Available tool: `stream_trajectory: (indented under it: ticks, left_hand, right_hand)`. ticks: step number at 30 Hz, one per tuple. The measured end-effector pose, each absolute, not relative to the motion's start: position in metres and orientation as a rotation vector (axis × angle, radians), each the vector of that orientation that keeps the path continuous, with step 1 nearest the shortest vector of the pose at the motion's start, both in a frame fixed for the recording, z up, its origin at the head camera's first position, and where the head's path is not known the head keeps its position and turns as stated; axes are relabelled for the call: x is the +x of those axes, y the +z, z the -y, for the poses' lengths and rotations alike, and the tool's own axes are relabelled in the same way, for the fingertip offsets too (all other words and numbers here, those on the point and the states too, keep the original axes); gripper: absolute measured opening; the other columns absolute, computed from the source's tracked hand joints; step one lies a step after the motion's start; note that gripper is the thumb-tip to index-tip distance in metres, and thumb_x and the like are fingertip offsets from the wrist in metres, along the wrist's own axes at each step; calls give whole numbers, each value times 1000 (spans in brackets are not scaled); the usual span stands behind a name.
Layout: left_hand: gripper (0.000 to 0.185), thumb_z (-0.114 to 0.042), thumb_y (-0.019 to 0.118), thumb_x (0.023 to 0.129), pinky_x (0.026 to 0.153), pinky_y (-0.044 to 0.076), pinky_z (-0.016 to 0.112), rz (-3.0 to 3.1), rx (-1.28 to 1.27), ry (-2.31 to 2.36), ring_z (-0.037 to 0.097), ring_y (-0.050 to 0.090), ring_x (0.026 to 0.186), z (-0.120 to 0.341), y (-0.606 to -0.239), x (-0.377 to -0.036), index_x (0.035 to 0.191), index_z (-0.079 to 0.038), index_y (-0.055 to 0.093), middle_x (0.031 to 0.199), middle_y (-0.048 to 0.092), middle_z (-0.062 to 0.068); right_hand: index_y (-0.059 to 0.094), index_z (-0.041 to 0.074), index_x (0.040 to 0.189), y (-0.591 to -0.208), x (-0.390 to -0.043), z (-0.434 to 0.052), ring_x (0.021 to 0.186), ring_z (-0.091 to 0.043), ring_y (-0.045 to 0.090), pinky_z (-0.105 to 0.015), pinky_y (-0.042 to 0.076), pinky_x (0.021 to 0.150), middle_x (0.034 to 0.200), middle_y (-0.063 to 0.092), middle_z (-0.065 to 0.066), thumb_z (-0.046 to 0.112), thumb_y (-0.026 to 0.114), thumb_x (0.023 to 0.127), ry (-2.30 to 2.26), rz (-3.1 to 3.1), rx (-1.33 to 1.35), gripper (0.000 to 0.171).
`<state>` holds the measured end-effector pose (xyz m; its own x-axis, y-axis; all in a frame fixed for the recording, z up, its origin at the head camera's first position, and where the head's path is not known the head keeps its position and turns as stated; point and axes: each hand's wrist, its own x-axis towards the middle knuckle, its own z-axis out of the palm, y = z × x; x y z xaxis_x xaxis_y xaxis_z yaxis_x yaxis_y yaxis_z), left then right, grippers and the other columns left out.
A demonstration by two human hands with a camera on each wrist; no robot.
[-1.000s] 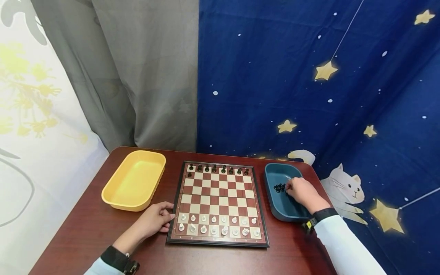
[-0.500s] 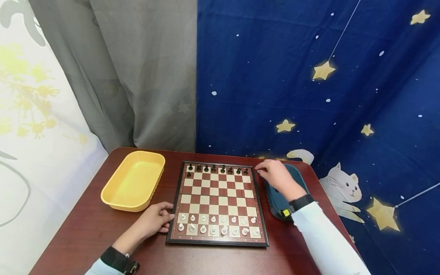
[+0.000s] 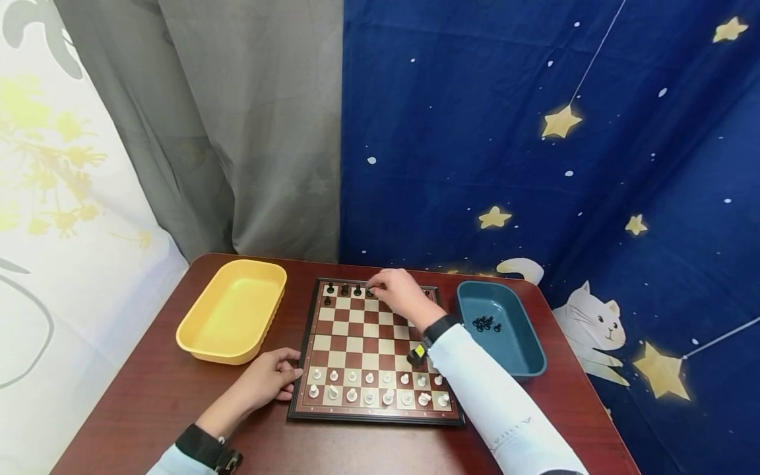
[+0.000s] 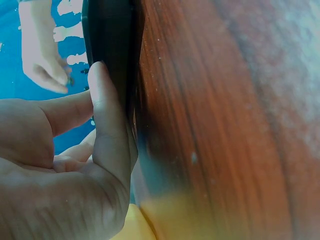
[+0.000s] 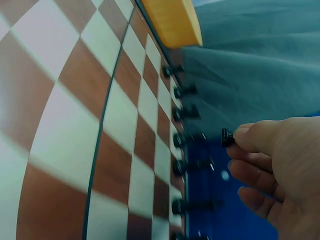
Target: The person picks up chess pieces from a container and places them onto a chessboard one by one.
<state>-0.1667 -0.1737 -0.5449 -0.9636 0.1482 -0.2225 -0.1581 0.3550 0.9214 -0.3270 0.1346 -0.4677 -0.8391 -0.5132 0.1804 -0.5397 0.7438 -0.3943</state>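
Over the chessboard (image 3: 354, 344): right hand (image 3: 404, 295) pinches a black piece (image 5: 227, 137)
Its left edge: left hand (image 3: 268, 379) touching, relaxed

Unreadable lettering (image 3: 513, 433) on right sleeve (image 3: 488, 401) and chessboard border (image 3: 375, 416)

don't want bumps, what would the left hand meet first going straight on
The left hand would first meet the black-framed, red-and-cream chessboard, which it seems to touch.

Dk red-brown wood-grain table (image 3: 148, 369), rounded corners. Behind its L part: grey curtain (image 3: 279, 132). Behind & R of it: navy curtain (image 3: 451, 165) w/ yellow stars (image 3: 561, 122), wht cat (image 3: 594, 323). L of table: bright wht cloth (image 3: 77, 284), yellow flowers (image 3: 65, 156).
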Motion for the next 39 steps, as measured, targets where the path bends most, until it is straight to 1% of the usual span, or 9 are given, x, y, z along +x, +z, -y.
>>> stream_trajectory:
  ticks: [7, 9, 13, 19, 26, 29, 33, 36, 39]
  left_hand:
    - [34, 0, 71, 105, 58, 67, 37, -2335, -11, 1652, 20, 68, 66, 175, -544, -167, 138, 7, 64, 85, 66, 10]
    - [35, 0, 71, 106, 58, 66, 37, -2331, -4, 1653, 20, 68, 66, 175, -545, -167, 138, 8, 63, 85, 66, 10]
    - [35, 0, 71, 105, 58, 67, 37, -2325, 11, 1664, 20, 68, 66, 176, -545, -168, 138, 9, 63, 84, 66, 10]
    - [34, 1, 71, 105, 60, 67, 39, -2324, 18, 1672, 20, 68, 66, 175, -544, -167, 137, 9, 63, 85, 65, 10]
    - [33, 2, 71, 105, 60, 67, 40, -2330, 14, 1666, 20, 68, 66, 175, -544, -168, 137, 9, 63, 85, 66, 10]
    - [33, 1, 71, 105, 60, 68, 40, -2331, 11, 1668, 20, 68, 66, 175, -544, -168, 136, 9, 63, 85, 66, 10]
    - [33, 1, 70, 106, 60, 68, 40, -2324, 13, 1670, 20, 68, 66, 176, -543, -168, 137, 9, 63, 85, 66, 10]
    - [33, 1, 70, 106, 61, 68, 40, -2321, 20, 1672, 20, 68, 66, 176, -543, -168, 137, 10, 63, 85, 66, 10]
    - [33, 2, 70, 105, 61, 68, 40, -2318, 27, 1675, 20, 68, 66, 176, -544, -168, 137, 10, 63, 85, 66, 10]
  right_hand:
    - [84, 9, 123, -473, -335, -93, 108, -22, 74, -38, 61, 93, 123, 79, -7, 12, 74, 108, 586, 2882, 1006, 18]
    - [84, 10, 123, -475, -335, -85, 109, -21, 74, -37, 61, 93, 123, 79, -6, 12, 74, 108, 566, 2899, 1024, 18]
    - [84, 11, 123, -480, -335, -75, 108, -20, 75, -34, 61, 88, 123, 80, -5, 9, 74, 107, 532, 2947, 1040, 19]
    - [84, 12, 122, -487, -337, -71, 109, -21, 76, -34, 62, 90, 124, 80, -5, 8, 74, 107, 478, 2981, 1052, 19]
    - [84, 13, 123, -490, -338, -70, 103, -18, 76, -32, 62, 85, 122, 81, -5, 9, 75, 107, 479, 2967, 1061, 19]
    - [83, 13, 124, -491, -339, -71, 95, -17, 74, -32, 60, 81, 118, 81, -5, 8, 75, 107, 476, 2953, 1062, 20]
    - [82, 12, 127, -492, -339, -76, 83, -16, 67, -33, 56, 75, 112, 80, -4, 10, 76, 106, 477, 2947, 1040, 22]
    - [80, 10, 131, -491, -338, -86, 81, -13, 65, -33, 56, 76, 110, 80, -4, 13, 77, 105, 494, 2955, 1001, 26]
    - [78, 7, 132, -486, -334, -104, 81, -12, 68, -33, 59, 77, 106, 79, -3, 16, 78, 106, 528, 2954, 976, 28]
